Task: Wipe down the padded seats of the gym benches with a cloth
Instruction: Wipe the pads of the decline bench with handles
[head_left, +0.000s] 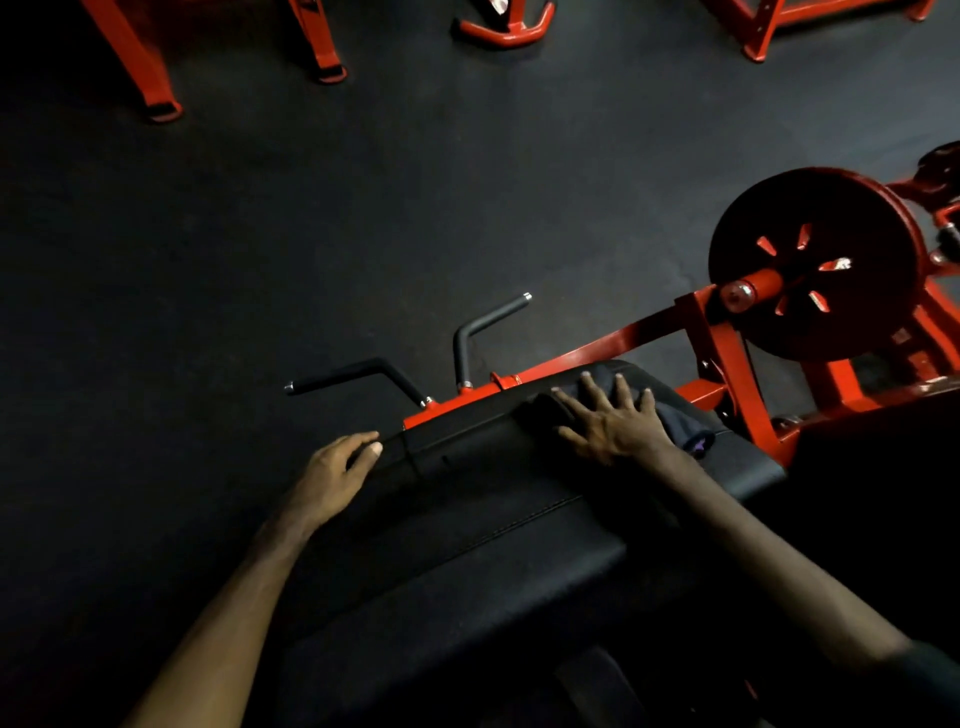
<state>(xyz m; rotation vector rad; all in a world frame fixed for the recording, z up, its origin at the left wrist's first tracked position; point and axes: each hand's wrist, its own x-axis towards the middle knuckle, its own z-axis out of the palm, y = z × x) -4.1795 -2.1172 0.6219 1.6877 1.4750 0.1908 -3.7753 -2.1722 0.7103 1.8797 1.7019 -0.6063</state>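
Black padded vinyl bench seat (483, 525) on red steel frame (623, 343), dark folded cloth (675, 421) at far end under right hand (613, 426), fingers splayed flat, pressing, left hand (332, 475) loosely curled, touching pad's left edge, holding nothing.

Dark cloth (685, 428) bunched atop black padded seat (467, 519), far end.

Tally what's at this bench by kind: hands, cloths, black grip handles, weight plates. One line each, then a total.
Hands: 2, left hand on the pad's edge, right hand flat on the cloth
Cloths: 1, dark cloth on the black pad
Black grip handles: 2
Weight plates: 1 fully in view
Total: 6
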